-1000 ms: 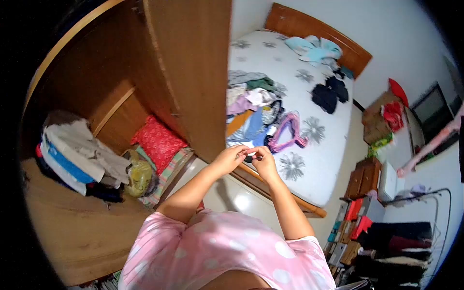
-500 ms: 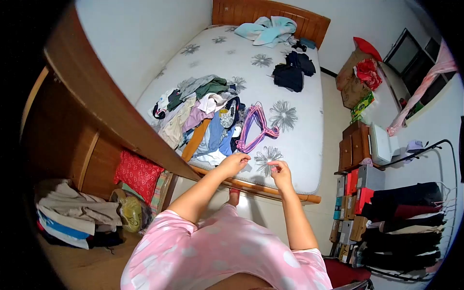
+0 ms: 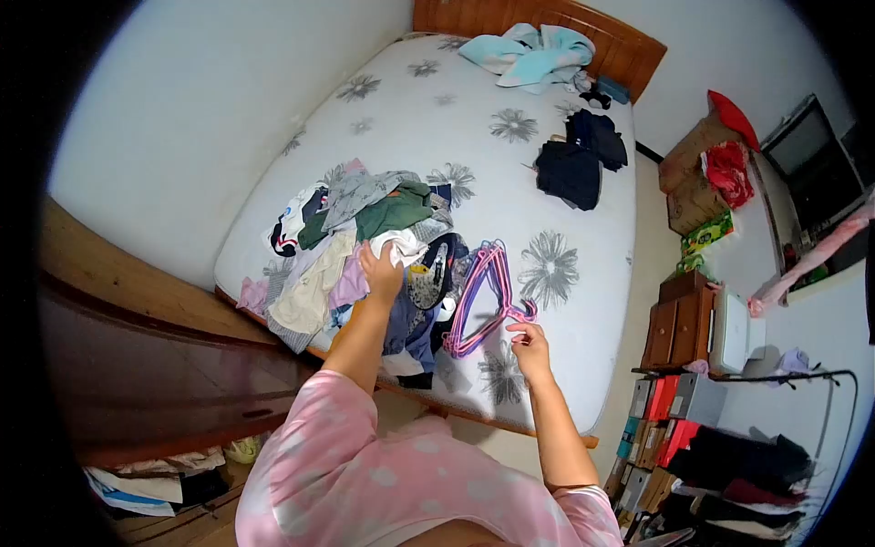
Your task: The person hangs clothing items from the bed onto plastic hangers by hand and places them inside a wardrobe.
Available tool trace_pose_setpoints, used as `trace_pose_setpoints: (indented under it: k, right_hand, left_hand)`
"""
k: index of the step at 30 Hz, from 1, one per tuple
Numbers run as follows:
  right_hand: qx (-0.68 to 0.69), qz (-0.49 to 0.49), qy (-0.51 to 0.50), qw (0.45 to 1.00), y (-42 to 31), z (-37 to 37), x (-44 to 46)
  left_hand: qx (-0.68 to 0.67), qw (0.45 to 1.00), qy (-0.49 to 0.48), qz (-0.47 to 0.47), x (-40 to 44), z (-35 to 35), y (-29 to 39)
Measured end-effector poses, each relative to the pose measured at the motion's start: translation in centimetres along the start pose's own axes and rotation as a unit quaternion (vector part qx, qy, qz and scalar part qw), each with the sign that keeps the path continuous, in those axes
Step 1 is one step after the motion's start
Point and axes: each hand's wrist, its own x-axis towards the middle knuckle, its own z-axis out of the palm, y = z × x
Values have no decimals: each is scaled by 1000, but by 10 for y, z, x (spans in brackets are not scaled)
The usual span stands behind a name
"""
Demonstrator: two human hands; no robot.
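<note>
My left hand (image 3: 381,275) reaches into a heaped pile of clothes (image 3: 314,283) on the bed, fingers and thumb around a white garment (image 3: 403,244). Green, grey, beige and lilac pieces lie about it. To the right of the pile lies a bundle of pink and purple hangers (image 3: 467,310), hooks pointing right. Just below those hooks hovers my right hand (image 3: 530,352), empty, its fingers loosely bent and apart.
Dark folded clothes (image 3: 570,173) and a light-blue blanket (image 3: 538,59) rest farther up the mattress (image 3: 419,118). Wooden wardrobe (image 3: 173,365) stands at left. Shoe boxes (image 3: 679,442) and a clothes rack (image 3: 825,374) with hanging dark garments stand at right.
My left hand has moved forward and left from the bed's front edge onto the pile, taking hold of the white garment. My right hand is nearer the hangers. The view has shifted toward the bed.
</note>
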Motion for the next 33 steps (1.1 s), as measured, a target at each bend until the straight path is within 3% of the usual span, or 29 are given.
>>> trace_pose_setpoints:
  k: [2,5,6,9,10,11,13,15,17,21,24,27,28,31,33]
  right_hand:
    - [35,4,-17,999,-17,11,23]
    - [26,19,-55,998,7,22,52]
    - [34,65,-76,994,-6,24,53]
    - [56,151,-100,982,-20,31,63]
    - [71,141,-115,981,-15,33,69]
    - [76,144,-123,979,-13,35,74]
    - [88,150,-139,975,-14,40,84]
    - [148,194,-173,954,-14,48,97]
    - [185,272,-176,928,-41,64,110]
    - [365,366,-238,822,-73,89,132]
    - [284,302,-280,866,-41,116,155]
    - [263,128,-212,933,-15,124,158]
    - [244,104,-153,952,-27,121,151]
    - [191,73,-197,959,-57,88,131]
    - [72,-97,-245,962,-46,69,126]
  left_hand:
    - [40,999,26,-7,28,11,-15]
    - [41,996,-53,-61,61,18,-27]
    - [85,994,-29,-68,68,27,-36]
    - [-31,993,-55,-103,79,30,-53]
    - [-68,996,-3,-56,75,31,-53]
    - [-148,986,-26,-71,69,32,-52]
    - [-304,945,-68,-97,53,13,-22]
    - [-406,910,-61,-61,26,0,7]
    - [-416,886,-160,-126,2,-46,63]
    - [-474,836,-261,-93,-49,-87,118]
    - [-372,852,-368,33,-72,-101,138]
    - [-317,819,-474,-58,-72,-113,150]
    - [-321,830,-451,-67,-72,-109,141]
    - [-349,912,-214,-15,-58,-120,137]
    - [-239,957,-114,122,-40,-122,135]
